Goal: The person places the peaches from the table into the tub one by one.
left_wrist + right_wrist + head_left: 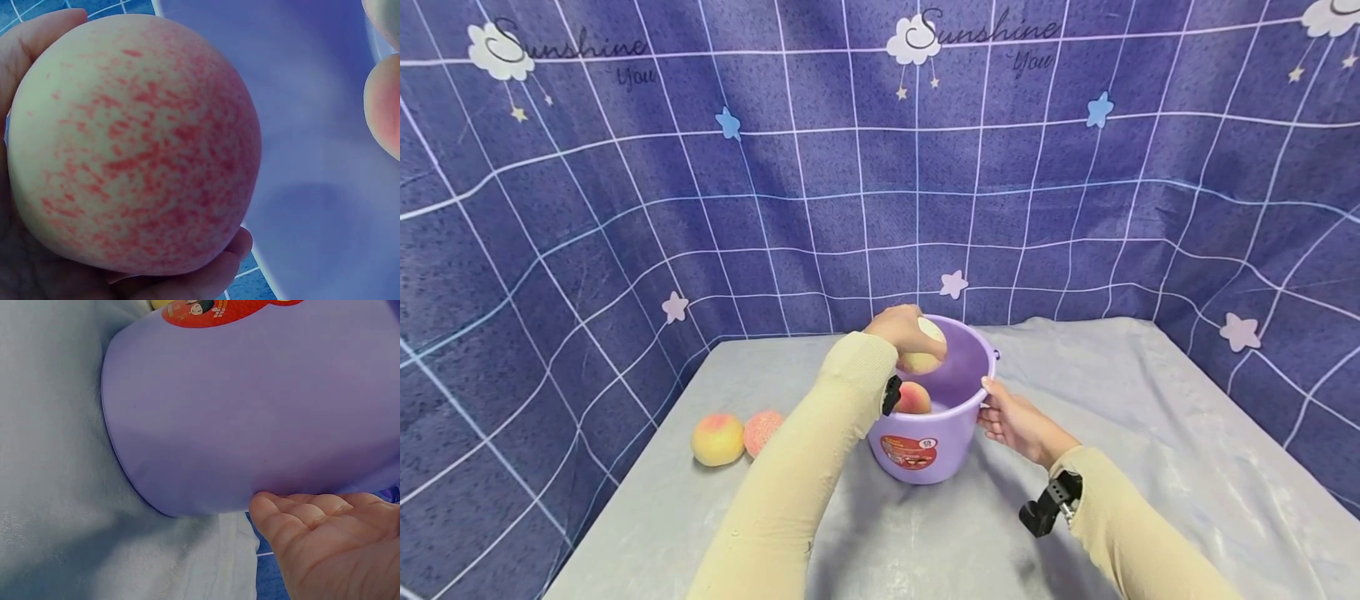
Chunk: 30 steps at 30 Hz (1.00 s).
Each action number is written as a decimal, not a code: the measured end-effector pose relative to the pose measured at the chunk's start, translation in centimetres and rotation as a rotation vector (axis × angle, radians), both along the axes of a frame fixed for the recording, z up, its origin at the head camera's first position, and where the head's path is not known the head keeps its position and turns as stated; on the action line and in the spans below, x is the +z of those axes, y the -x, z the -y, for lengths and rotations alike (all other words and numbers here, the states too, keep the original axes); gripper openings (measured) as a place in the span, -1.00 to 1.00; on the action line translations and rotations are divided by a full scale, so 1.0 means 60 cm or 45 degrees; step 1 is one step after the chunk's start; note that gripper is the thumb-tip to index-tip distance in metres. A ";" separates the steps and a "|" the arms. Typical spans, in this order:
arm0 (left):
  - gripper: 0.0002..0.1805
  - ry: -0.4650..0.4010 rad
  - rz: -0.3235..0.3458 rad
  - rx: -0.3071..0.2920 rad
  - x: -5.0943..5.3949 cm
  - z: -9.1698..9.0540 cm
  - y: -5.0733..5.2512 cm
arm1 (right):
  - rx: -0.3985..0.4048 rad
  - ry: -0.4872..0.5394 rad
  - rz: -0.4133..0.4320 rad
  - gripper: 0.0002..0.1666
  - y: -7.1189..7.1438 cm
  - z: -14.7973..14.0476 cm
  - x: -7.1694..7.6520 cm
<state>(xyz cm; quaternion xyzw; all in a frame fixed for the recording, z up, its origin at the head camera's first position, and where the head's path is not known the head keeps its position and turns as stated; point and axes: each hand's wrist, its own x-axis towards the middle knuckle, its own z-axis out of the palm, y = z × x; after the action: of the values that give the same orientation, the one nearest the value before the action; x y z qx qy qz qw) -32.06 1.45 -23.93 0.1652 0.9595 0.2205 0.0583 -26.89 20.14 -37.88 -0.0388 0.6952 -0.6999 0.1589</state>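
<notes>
My left hand (897, 327) grips a pale peach speckled with red (134, 150), fingers wrapped around its sides, over the mouth of a purple bucket (957, 443). Inside the bucket lies a red-and-yellow peach (914, 398); the left wrist view shows part of a second fruit (386, 12) beside it at the frame edge. With the thumb over the rim and the fingers against the outer wall, my right hand (1018, 423) holds the bucket's right side. The bucket stands upright on the table.
A yellow peach with a red blush (718, 440) and a pinkish-red one (763, 432) sit on the grey cloth (1120, 400) left of the bucket, the latter partly behind my left sleeve. A blue gridded curtain (850, 167) closes off the back and sides.
</notes>
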 end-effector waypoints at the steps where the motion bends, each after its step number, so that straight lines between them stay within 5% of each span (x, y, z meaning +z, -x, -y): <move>1: -0.29 -0.004 0.006 0.001 -0.001 0.001 -0.001 | 0.001 -0.002 0.002 -0.05 0.000 0.000 0.000; 9: -0.49 0.043 0.088 -0.019 -0.003 0.007 -0.012 | 0.013 -0.011 0.006 -0.04 -0.002 0.001 0.004; 23: -0.57 0.084 0.084 -0.016 0.002 0.013 -0.012 | 0.104 -0.013 0.012 -0.03 0.005 -0.004 0.001; 30: -0.56 0.163 0.034 -0.050 0.002 0.014 -0.015 | 0.166 -0.009 -0.029 0.38 0.025 -0.022 -0.029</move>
<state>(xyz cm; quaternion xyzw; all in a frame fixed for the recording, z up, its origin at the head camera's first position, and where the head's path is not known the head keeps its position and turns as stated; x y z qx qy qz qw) -31.14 0.59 -23.82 0.1770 0.9673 0.1598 0.0859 -28.41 21.46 -39.63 -0.0913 0.6954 -0.6852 0.1965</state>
